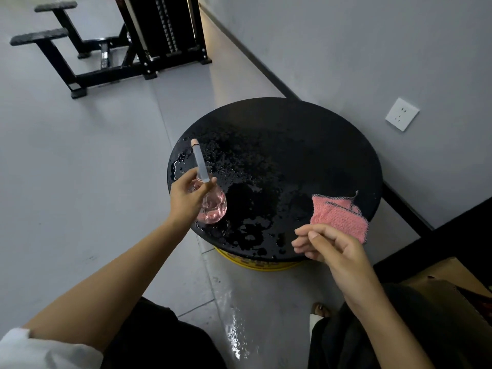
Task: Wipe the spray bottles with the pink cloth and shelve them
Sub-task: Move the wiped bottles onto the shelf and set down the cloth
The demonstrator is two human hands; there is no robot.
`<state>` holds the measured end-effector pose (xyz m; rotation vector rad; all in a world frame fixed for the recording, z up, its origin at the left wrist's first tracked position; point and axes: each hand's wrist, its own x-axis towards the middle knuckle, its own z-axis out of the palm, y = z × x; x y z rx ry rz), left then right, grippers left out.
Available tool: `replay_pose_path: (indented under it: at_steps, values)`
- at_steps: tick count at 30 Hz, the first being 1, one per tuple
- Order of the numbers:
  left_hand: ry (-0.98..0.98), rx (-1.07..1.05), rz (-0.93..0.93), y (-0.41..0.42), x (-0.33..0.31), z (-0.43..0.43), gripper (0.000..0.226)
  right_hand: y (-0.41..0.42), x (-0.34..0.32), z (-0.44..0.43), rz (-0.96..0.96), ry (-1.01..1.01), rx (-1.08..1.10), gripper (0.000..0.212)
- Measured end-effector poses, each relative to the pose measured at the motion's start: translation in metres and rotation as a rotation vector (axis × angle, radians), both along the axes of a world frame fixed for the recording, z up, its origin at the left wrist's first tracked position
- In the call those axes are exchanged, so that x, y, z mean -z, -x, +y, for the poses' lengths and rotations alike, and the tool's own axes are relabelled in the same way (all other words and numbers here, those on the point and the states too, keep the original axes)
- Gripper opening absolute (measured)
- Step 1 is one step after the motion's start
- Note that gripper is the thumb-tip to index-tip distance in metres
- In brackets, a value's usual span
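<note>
A clear round-bellied spray bottle (213, 206) with a long clear cap and pinkish tip is tilted above the left edge of a wet black round table (279, 134). My left hand (186, 197) grips it at the neck. A folded pink cloth (338, 217) lies on the table's right front part. Just in front of the cloth, my right hand (330, 246) hovers with fingers loosely curled and holds nothing; its fingertips are close to the cloth's near edge but apart from it.
Water drops cover much of the tabletop. The table stands on a yellow base (255, 263). A grey wall with a socket (402, 114) is at the right. Black gym equipment (127, 41) stands far left. Wet floor (237, 331) lies between my knees.
</note>
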<state>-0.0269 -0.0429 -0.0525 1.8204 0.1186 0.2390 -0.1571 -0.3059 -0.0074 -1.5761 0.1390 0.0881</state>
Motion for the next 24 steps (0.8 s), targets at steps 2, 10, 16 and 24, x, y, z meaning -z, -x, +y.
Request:
replay_pose_path:
  at_steps: [2,10,16,24]
  values:
    - [0.018,0.052,-0.03,0.008,-0.016,-0.016,0.018,0.007,-0.009,-0.007,-0.021,-0.002,0.019,0.026]
    - [0.119,0.297,-0.096,0.04,-0.063,-0.103,0.024,0.047,-0.048,-0.056,-0.12,0.015,0.142,0.026]
    - [0.146,0.523,-0.129,0.065,-0.086,-0.187,0.021,0.09,-0.068,-0.107,-0.159,0.059,0.267,0.024]
    - [0.22,0.77,-0.148,0.109,-0.107,-0.295,0.019,0.147,-0.082,-0.165,-0.14,0.055,0.43,0.023]
